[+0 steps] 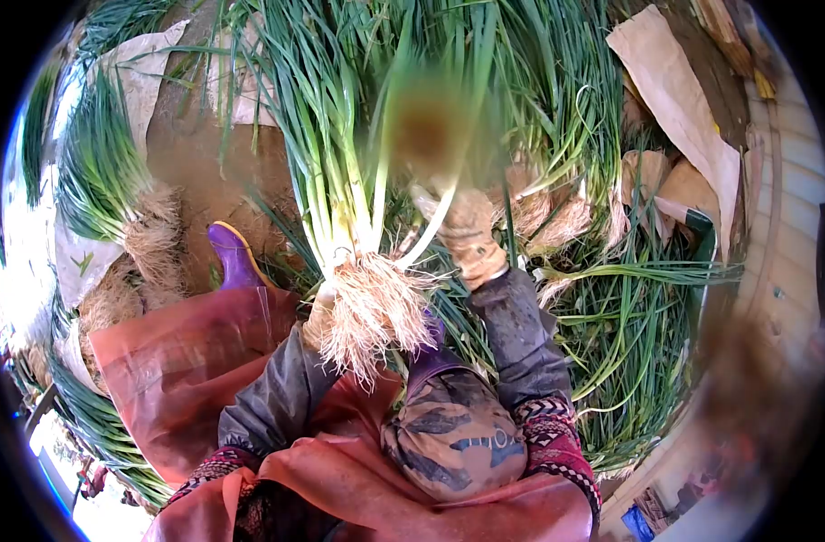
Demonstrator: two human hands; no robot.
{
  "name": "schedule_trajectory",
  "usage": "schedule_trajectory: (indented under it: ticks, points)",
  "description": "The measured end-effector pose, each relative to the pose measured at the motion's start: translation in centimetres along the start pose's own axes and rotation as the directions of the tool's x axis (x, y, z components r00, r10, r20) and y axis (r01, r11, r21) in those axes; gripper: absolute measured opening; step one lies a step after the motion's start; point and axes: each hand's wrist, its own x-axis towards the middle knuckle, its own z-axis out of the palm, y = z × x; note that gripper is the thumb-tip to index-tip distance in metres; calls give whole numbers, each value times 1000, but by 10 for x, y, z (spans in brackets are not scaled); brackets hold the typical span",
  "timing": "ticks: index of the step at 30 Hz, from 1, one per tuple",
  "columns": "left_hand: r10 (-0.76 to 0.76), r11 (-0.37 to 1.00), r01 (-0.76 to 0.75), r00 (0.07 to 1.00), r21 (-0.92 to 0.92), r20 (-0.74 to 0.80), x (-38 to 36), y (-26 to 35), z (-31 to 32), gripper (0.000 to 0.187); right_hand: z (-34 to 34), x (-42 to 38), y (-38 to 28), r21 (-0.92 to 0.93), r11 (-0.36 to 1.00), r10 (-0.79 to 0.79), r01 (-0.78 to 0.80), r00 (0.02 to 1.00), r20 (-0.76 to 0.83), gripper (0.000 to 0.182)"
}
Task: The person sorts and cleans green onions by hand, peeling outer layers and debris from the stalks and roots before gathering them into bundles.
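Left grip (318, 321) clutches scallions (340, 181); muddy ground (205, 172).

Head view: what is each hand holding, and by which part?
Left hand grips a green-onion bunch at its root end; right hand pinches one pale stalk of it.

The widest free room is the bare muddy ground (209, 176) at upper left, between the bundled scallions (105, 181) on the left and the bunch of scallions (349, 163) held upright in the middle. A purple rubber boot (234, 257) juts into the near edge of that gap. Ahead and to the right, a loose heap of scallions (611, 316) covers the ground, with tangled leaves and root clumps blocking any low pass. Crumpled brown paper (675, 99) closes the upper right, and a pale wall (792, 199) bounds the right side. Below, the reddish apron (178, 361) and a knee (453, 434) fill the near space.
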Motion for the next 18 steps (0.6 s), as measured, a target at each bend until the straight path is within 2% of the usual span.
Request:
schedule_trajectory:
  ticks: [1,2,3,4,5,6,7,9,10,11,12,13,14,15,17,18]
  points:
    - [26,1000,-25,999,18,-41,0,0,-1,43,-5,-5,8,-77,996,48,-34,980,194,19]
    - [69,979,-57,996,194,-59,0,0,-2,51,-4,-15,9,108,978,155,-177,970,186,20]
    - [67,980,-53,996,190,-65,0,-2,-4,51,-6,-22,5,286,905,266,-316,943,199,23]
    - [61,960,-59,998,273,0,2,-4,-6,59,0,-21,2,464,796,357,-389,921,159,27]
    - [48,933,-69,997,353,68,5,-7,-9,66,-2,-21,5,499,760,386,-417,907,170,31]
    - [57,943,-44,998,331,-30,10,-6,-16,79,-13,-10,-5,533,720,416,-444,891,180,36]
    - [49,944,-35,998,329,-33,10,-8,-22,79,-7,-12,5,181,972,160,-152,987,-33,39]
    - [22,947,-27,1000,320,19,9,-8,-27,77,-2,-4,4,168,961,200,-221,971,130,38]
    - [49,964,-61,998,260,51,11,-10,-27,69,-1,-5,8,246,949,153,-197,970,189,31]
    - [49,963,-61,997,264,52,11,-8,-27,69,-3,-8,10,248,949,152,-196,971,186,31]
    - [35,976,-31,999,214,-15,11,-7,-25,65,-13,-9,3,572,667,342,-477,878,334,24]
    - [16,987,-3,997,159,-81,11,-7,-24,61,-23,-12,-5,727,210,422,-654,731,536,17]
    - [-30,996,36,997,78,-68,14,-6,-25,56,-32,-17,-10,777,114,422,-619,738,527,9]
    - [-32,997,37,997,74,-67,16,-8,-24,56,-40,-26,-16,801,102,473,-590,737,483,10]
    - [69,977,-68,998,204,1,17,-15,-21,62,-57,-54,2,914,72,436,-399,837,331,20]
    - [63,954,-83,995,290,77,15,-17,-18,67,-69,-72,12,946,-150,479,-286,816,323,22]
